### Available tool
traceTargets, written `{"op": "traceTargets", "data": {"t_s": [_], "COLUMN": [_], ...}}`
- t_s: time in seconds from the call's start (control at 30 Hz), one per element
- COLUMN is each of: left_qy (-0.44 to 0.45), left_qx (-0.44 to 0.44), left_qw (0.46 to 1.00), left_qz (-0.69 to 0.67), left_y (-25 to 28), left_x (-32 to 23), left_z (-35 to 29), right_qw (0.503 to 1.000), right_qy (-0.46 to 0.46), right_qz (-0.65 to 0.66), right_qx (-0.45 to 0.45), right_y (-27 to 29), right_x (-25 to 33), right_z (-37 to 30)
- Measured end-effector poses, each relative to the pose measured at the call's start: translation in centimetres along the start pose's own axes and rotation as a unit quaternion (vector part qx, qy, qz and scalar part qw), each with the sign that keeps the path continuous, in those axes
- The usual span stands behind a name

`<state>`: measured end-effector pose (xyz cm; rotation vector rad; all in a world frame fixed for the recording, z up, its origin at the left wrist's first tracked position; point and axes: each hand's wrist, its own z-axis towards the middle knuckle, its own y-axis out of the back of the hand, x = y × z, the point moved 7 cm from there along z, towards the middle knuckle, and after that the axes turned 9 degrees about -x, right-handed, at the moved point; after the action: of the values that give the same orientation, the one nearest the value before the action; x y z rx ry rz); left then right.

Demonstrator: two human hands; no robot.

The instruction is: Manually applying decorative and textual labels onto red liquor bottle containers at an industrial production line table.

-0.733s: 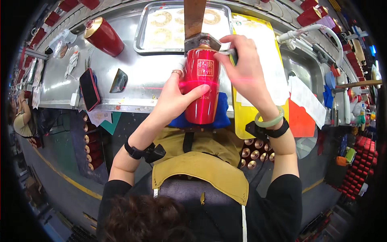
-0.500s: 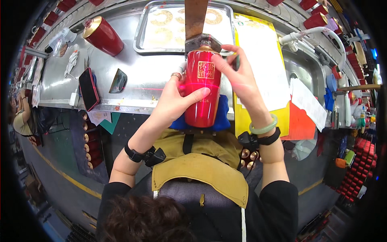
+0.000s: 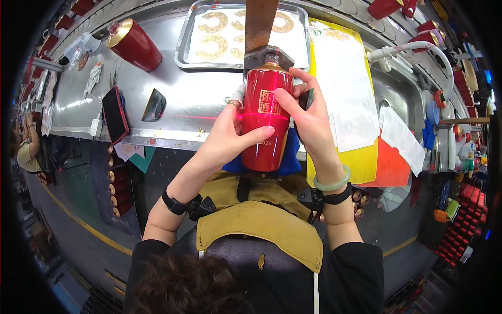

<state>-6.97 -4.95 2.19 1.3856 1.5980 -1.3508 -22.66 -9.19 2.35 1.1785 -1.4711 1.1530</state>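
A glossy red bottle with a gold shoulder and clear neck leans away from me, its base toward my lap. My left hand grips its left side, thumb laid across the lower front and a whitish wrap on one finger. On the upper right side, my right hand presses its thumb beside the gold square emblem, while its index finger reaches the shoulder. A small dark green piece shows among the right fingers. Red laser lines cross the bottle. Blue cloth lies beneath it.
Beyond the bottle stands a wooden post, before a metal tray of gold C-shaped pieces. Another red bottle, a phone and a dark curved piece are leftward. White papers and a sink lie rightward.
My right hand has slid down the bottle, its thumb now covering part of the emblem. The bottle appears turned slightly leftward. My left hand keeps its hold.
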Motion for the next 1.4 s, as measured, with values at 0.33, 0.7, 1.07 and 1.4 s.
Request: {"op": "traceTargets", "data": {"t_s": [0.33,0.7,1.07,1.4], "left_qy": [-0.008,-0.024,-0.029,-0.049], "left_qx": [-0.002,-0.014,-0.039,-0.028], "left_qw": [1.000,0.999,0.999,0.998], "left_qz": [-0.029,-0.047,-0.018,-0.020], "left_y": [-0.1,-0.1,-0.1,0.0], "left_x": [0.1,0.2,0.0,-0.1], "left_z": [-0.1,-0.6,-1.0,-1.2], "right_qw": [0.999,0.999,0.999,0.998], "right_qy": [-0.011,-0.022,-0.036,-0.040], "right_qz": [0.033,0.021,0.033,0.045], "right_qx": [-0.015,-0.011,-0.009,-0.008], "right_y": [0.3,0.3,0.3,0.2], "right_x": [-0.2,-0.8,-1.0,-1.4], "right_z": [-1.0,-1.7,-1.5,-1.6]}}
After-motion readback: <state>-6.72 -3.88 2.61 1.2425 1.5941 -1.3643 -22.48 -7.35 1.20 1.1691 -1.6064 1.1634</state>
